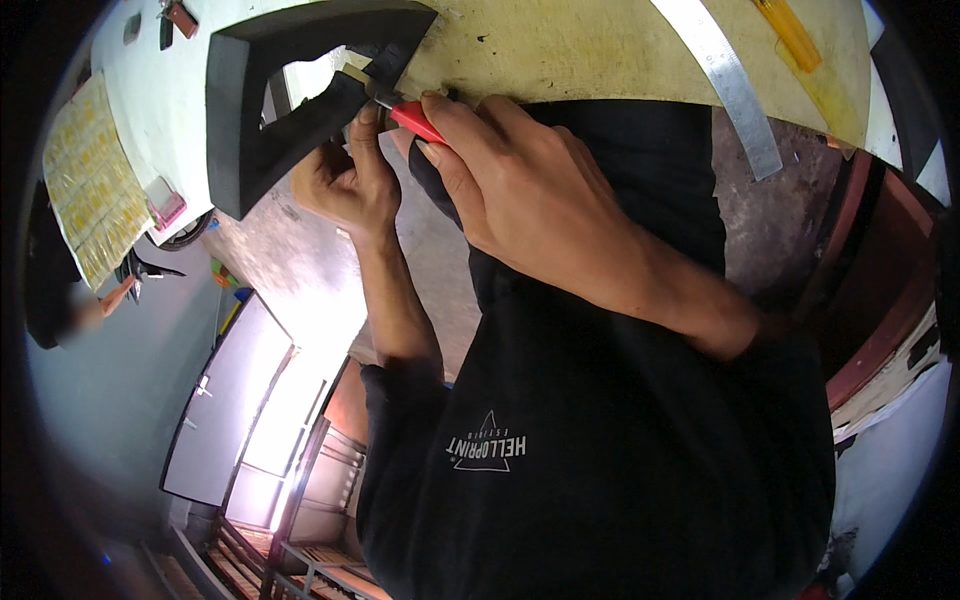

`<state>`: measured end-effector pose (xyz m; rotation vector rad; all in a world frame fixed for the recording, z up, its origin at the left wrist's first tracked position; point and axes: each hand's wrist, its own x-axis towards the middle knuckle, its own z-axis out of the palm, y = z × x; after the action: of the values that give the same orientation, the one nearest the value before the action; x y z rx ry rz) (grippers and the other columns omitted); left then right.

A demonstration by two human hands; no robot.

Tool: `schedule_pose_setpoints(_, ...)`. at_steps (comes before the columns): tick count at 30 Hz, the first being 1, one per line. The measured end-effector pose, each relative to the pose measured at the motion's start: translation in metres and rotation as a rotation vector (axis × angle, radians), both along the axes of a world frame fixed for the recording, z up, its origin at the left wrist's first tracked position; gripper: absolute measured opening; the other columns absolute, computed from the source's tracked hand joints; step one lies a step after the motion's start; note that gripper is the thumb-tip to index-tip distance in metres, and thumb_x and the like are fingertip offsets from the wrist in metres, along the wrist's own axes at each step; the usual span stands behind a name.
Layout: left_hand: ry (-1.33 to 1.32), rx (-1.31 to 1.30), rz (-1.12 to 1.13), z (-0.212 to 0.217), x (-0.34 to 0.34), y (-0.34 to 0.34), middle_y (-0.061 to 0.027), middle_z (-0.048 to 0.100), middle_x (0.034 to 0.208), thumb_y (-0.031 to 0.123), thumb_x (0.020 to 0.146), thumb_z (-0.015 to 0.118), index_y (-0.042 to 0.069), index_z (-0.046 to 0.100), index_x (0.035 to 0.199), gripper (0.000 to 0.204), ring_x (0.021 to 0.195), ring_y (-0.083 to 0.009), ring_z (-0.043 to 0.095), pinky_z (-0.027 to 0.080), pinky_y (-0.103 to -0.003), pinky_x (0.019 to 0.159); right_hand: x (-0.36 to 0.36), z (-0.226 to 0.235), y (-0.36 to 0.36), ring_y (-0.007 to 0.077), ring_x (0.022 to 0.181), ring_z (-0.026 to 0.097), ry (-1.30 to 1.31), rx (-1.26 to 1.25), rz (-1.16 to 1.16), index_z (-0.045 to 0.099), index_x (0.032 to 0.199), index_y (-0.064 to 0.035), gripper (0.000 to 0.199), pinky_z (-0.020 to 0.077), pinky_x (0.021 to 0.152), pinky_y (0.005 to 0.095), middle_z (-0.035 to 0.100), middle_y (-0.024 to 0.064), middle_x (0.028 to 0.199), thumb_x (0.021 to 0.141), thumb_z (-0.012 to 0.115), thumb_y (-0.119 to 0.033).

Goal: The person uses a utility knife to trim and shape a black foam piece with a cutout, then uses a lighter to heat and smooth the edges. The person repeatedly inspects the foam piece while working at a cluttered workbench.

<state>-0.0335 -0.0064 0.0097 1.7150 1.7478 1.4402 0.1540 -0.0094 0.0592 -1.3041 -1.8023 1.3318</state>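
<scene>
1. Our right hand (520, 190) is closed around a red-handled knife (408, 115), its tip against the black foam (300, 100).
2. Our left hand (345, 185) pinches the foam's lower edge, just beside the blade.
3. The foam overhangs the edge of a pale table (600, 50).
4. A metal ruler (735, 85) lies on the table to the right, well apart.
</scene>
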Motion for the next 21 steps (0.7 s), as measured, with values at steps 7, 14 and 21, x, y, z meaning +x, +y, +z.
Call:
schedule_pose_setpoints(7, 0.065, -0.051, -0.037, 0.0015, -0.0055, -0.0024, -0.0183, 0.068, 0.100, -0.005, 0.086, 0.067, -0.011, 0.062, 0.109, 0.024, 0.087, -0.0190, 0.064, 0.053, -0.029, 0.077, 0.0012, -0.0033, -0.0059, 0.0355, 0.068, 0.067, -0.043, 0.090, -0.052, 0.057, 0.116, 0.0045, 0.031, 0.0550, 0.055, 0.0385, 0.062, 0.0226, 0.089, 0.093, 0.059, -0.015)
schedule_pose_setpoints(14, 0.063, -0.064, -0.039, 0.0001, -0.0075, -0.0036, -0.0173, 0.068, 0.100, -0.005, 0.086, 0.066, -0.010, 0.062, 0.109, 0.023, 0.088, -0.0187, 0.064, 0.053, -0.030, 0.078, 0.0002, -0.0042, -0.0019, 0.0327, 0.063, 0.067, -0.102, 0.152, -0.045, 0.058, 0.115, 0.0036, 0.030, 0.0546, 0.052, 0.0362, 0.061, 0.0207, 0.087, 0.092, 0.061, -0.015)
schedule_pose_setpoints(21, 0.020, -0.021, -0.029, 0.0008, 0.0005, -0.0013, -0.0148, 0.068, 0.098, -0.005, 0.085, 0.067, -0.009, 0.064, 0.106, 0.021, 0.087, -0.0179, 0.064, 0.051, -0.030, 0.079, 0.0015, -0.0042, -0.0040, 0.0319, 0.063, 0.067, -0.140, 0.154, -0.060, 0.059, 0.115, 0.0008, 0.030, 0.0539, 0.052, 0.0374, 0.061, 0.0192, 0.082, 0.090, 0.063, -0.015)
